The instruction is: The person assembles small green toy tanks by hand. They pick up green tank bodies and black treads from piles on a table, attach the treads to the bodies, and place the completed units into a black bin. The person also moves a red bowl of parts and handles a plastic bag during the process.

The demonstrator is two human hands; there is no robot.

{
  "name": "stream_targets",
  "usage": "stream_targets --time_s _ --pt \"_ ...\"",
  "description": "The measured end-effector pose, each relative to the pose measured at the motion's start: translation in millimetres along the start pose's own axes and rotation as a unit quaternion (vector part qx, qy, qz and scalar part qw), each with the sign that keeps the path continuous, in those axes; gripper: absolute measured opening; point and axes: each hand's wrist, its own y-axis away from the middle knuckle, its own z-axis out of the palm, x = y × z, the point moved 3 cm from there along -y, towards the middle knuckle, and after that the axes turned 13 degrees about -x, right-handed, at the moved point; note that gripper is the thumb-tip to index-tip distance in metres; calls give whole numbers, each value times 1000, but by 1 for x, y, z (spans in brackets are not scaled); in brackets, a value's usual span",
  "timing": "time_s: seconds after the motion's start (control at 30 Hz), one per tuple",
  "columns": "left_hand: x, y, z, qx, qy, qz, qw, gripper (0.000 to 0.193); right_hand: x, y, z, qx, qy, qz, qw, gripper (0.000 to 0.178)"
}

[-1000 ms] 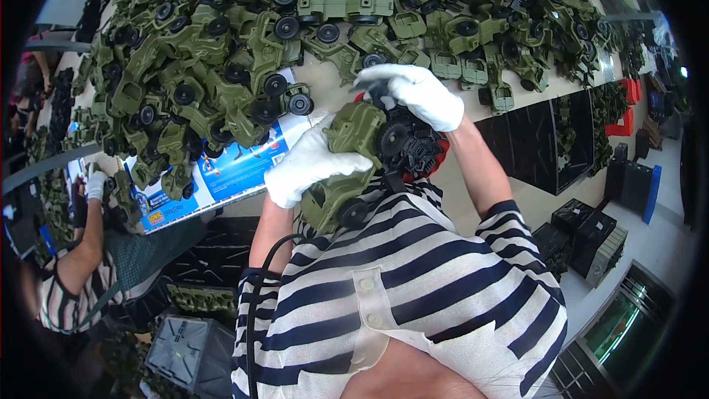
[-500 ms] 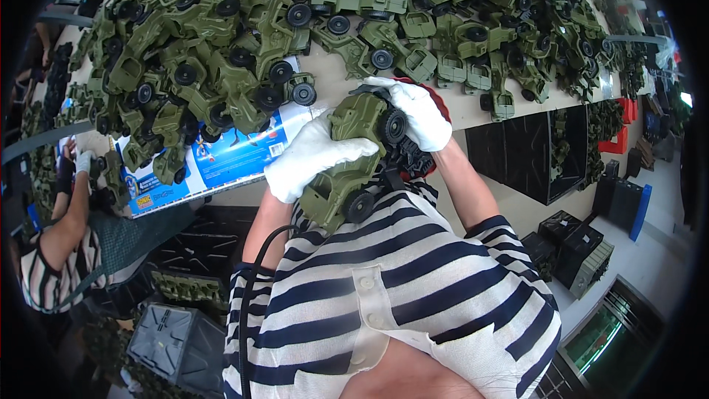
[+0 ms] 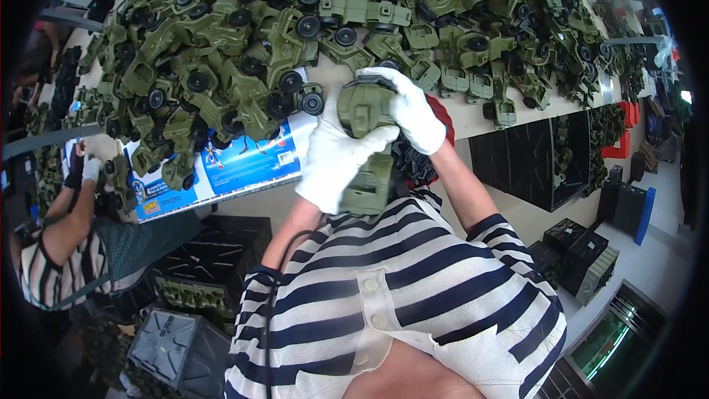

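Note:
Between my gloved hands I hold a green toy jeep (image 3: 367,112), its hood end pointing away from me and its open body toward my chest. My left hand (image 3: 336,157) wraps the jeep's left side, thumb lying across the top. At the far right corner of the jeep, my right hand (image 3: 417,112) curls with bent fingers against a dark part at the front end. Whether that dark part is separate, I cannot tell. Behind my right wrist sits a red basin (image 3: 441,120) holding small black parts (image 3: 413,166), partly hidden by my arm and the jeep.
A large heap of green toy jeeps (image 3: 221,44) covers the table beyond my hands. Under its left part lies a blue printed cardboard sheet (image 3: 244,166). Black crates (image 3: 517,159) stand below the table's right edge. At the left, a co-worker's gloved hand (image 3: 91,168) is near more jeeps.
The jeep has turned from tilted on its side, wheels showing at right, to upright and straight ahead of me. My left hand has shifted right with it; both hands keep hold.

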Motion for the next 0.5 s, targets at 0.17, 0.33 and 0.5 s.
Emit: stream_targets --time_s 0.17,0.33,0.5 --pt "-16 13 -17 -5 -155 128 979 109 0 4 9 -8 -94 -43 995 35" --pt "-11 11 -20 31 -83 216 972 104 -1 2 23 -4 52 -108 993 30" --pt "-6 13 -28 63 -193 234 951 79 -28 13 37 15 132 -93 987 45"
